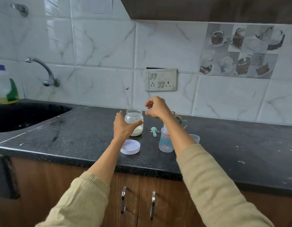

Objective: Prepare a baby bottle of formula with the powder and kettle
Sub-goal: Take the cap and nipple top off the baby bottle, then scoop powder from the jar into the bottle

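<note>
A clear powder jar [134, 117] with white powder at its bottom stands uncapped on the black counter [76, 136]. My left hand [124, 126] is wrapped around its side. My right hand [156, 107] hovers just right of the jar's mouth, fingers loosely curled, with nothing visible in it. The jar's white lid [130, 146] lies in front of the jar. A teal scoop [153, 131] rests on the counter between the jar and the clear baby bottle [165, 140], which stands upright without its top. A metal kettle [179, 119] is mostly hidden behind my right forearm.
A small clear cup [195, 138] stands right of my right forearm. A black sink [27, 115] with a wall tap [43, 71] lies at the left, with a green soap bottle [11, 92] behind it. A socket panel [160, 80] is on the tiled wall.
</note>
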Demonstrator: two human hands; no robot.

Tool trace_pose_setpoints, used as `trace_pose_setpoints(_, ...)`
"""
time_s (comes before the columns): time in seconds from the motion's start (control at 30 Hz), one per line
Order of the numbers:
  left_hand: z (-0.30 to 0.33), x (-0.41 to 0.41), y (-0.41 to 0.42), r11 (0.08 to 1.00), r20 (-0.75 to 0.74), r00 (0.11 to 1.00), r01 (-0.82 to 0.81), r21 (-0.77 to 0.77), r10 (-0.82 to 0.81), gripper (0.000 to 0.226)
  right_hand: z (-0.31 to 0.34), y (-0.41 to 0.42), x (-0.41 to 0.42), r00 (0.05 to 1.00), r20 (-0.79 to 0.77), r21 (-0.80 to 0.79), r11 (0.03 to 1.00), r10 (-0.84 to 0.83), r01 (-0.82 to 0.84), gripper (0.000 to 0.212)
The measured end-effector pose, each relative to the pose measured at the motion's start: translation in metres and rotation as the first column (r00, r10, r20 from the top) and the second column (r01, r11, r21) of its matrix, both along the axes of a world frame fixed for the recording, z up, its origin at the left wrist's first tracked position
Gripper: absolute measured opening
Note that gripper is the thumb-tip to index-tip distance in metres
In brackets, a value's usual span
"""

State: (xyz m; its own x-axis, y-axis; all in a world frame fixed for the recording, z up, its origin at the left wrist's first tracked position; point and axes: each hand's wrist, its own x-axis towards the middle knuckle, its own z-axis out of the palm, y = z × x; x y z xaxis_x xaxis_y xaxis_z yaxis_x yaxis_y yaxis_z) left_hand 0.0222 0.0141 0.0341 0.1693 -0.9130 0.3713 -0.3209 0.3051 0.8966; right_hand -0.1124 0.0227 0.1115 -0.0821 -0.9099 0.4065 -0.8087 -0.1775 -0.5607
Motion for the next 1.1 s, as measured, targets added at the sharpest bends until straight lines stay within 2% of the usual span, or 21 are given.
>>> trace_pose_setpoints(0.1, -0.006, 0.003, -0.012, 0.998, 0.028, 0.999, 0.014, 0.065, -0.016, 0.114, -0.019, -0.006, 0.017, 0.976, -0.111, 0.028, 0.981, -0.188, 0.192, 0.034)
trace_pose_setpoints(0.2, -0.012, 0.002, -0.025, 0.995, 0.044, 0.999, 0.020, 0.097, -0.024, 0.117, -0.039, -0.012, 0.024, 0.965, -0.157, 0.093, 0.969, -0.212, 0.228, 0.033)
trace_pose_setpoints(0.4, -0.029, -0.004, -0.045, 0.990, 0.051, 0.998, 0.020, 0.141, -0.027, 0.094, -0.080, -0.033, 0.020, 0.934, -0.224, 0.207, 0.923, -0.279, 0.325, 0.034)
trace_pose_setpoints(0.53, -0.036, -0.004, -0.062, 0.983, 0.046, 0.998, 0.030, 0.183, -0.038, 0.086, -0.094, -0.043, 0.015, 0.885, -0.327, 0.208, 0.888, -0.332, 0.410, 0.032)
trace_pose_setpoints(0.73, -0.036, -0.005, -0.072, 0.980, 0.053, 0.998, 0.029, 0.195, -0.040, 0.085, -0.098, -0.054, 0.016, 0.842, -0.392, 0.184, 0.865, -0.372, 0.468, 0.029)
trace_pose_setpoints(1.1, -0.033, -0.008, -0.076, 0.980, 0.113, 0.993, 0.022, 0.196, -0.044, 0.086, -0.079, -0.057, 0.024, 0.825, -0.425, 0.107, 0.884, -0.373, 0.455, 0.032)
